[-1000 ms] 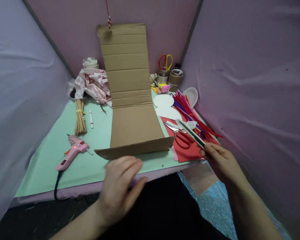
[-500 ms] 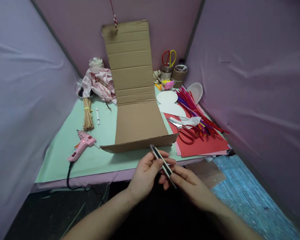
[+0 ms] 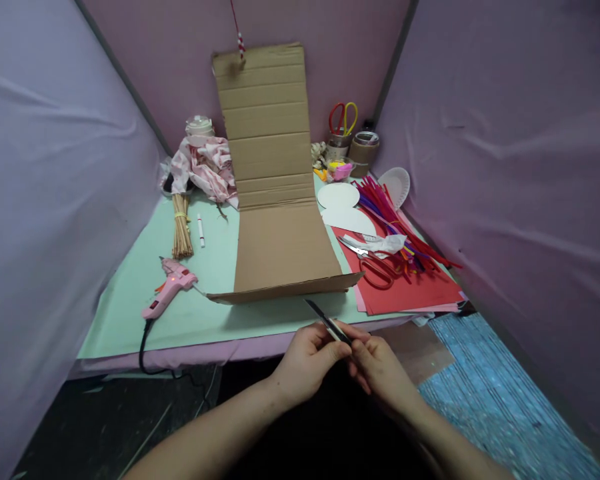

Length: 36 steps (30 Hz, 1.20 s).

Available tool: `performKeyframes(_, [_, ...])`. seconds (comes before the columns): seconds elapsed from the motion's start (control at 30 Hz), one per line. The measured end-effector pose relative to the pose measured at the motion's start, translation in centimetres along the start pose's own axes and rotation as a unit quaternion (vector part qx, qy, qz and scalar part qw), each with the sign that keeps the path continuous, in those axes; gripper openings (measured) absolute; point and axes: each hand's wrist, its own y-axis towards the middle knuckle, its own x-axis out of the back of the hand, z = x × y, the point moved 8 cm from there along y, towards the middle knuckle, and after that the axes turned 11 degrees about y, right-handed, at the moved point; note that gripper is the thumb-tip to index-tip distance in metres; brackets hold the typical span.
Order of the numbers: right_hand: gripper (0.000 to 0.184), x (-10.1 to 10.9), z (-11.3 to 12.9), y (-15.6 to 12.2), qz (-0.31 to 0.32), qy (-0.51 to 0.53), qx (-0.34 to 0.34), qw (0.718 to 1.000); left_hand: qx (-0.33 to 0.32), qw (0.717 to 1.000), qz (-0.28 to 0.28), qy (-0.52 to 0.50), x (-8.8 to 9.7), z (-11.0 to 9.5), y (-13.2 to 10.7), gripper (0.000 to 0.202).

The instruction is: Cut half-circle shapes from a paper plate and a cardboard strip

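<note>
A slim utility knife (image 3: 336, 331) with a pale and black handle is held in front of the table's near edge, its dark blade pointing up and to the left. My left hand (image 3: 313, 360) closes on it with thumb and fingers around the middle. My right hand (image 3: 383, 367) grips its rear end, so that end is hidden. Just beyond the blade tip lies a long sheet of creased cardboard (image 3: 283, 250); its near flap is folded up and its far part leans on the back wall.
On the left lie a pink glue gun (image 3: 173, 288) with a black cord, a bundle of sticks (image 3: 181, 230) and a marker (image 3: 201, 231). Red-handled scissors (image 3: 377, 270) rest on red paper (image 3: 405, 293), beside pipe cleaners (image 3: 387, 210). Jars (image 3: 365, 150) stand at the back right.
The knife has moved slightly right and lower in my hands, and more dark blade now shows at its tip. My hands have come closer together. The camera view has shifted a little.
</note>
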Motion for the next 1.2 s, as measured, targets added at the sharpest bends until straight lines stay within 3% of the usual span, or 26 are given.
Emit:
performKeyframes(0.13, [0.066,2.1,0.1,-0.6,-0.074,-0.016,0.03,0.997,-0.003,0.985,0.005,0.175,0.7,-0.3,-1.3,0.035])
performKeyframes(0.2, [0.063,4.6,0.8,-1.2,-0.154,-0.005,0.074,0.985,-0.067,0.936,0.008,0.344,1.5,-2.6,-3.0,0.05])
performKeyframes(0.23, [0.061,5.9,1.1,-1.6,-0.197,0.007,0.095,0.976,-0.127,0.892,-0.011,0.434,2.0,-4.4,-3.9,0.049])
performKeyframes(0.3, [0.054,8.1,1.3,-2.0,-0.258,0.039,0.121,0.958,-0.245,0.77,-0.113,0.579,3.4,-8.4,-5.8,0.045])
performKeyframes(0.37, [0.047,8.9,1.0,-1.8,-0.261,0.072,0.117,0.956,-0.237,0.659,-0.179,0.691,5.2,-10.2,-5.6,0.046])
performKeyframes(0.43, [0.041,8.6,0.3,-1.2,-0.236,0.097,0.089,0.963,-0.18,0.603,-0.156,0.762,6.6,-10.2,-3.6,0.04])
performKeyframes(0.53, [0.036,7.4,-0.4,-0.6,-0.201,0.113,0.054,0.972,-0.059,0.598,-0.049,0.797,8.4,-8.3,0.1,0.016])
performKeyframes(0.63, [0.037,6.7,-0.2,-0.4,-0.185,0.099,0.056,0.976,0.009,0.609,-0.02,0.793,9.5,-8.2,2.0,0.019])
performKeyframes(0.8, [0.05,6.3,0.0,-0.3,-0.152,0.047,0.029,0.987,0.022,0.628,-0.011,0.778,10.0,-9.1,3.0,0.018])
performKeyframes(0.93, [0.042,5.4,0.8,0.1,-0.107,-0.039,0.036,0.993,0.001,0.659,0.003,0.752,10.5,-9.1,4.3,0.021])
performKeyframes(1.2, [0.038,3.0,2.1,1.3,0.011,-0.12,0.058,0.991,0.014,0.722,0.077,0.687,11.5,-6.6,7.7,0.027])
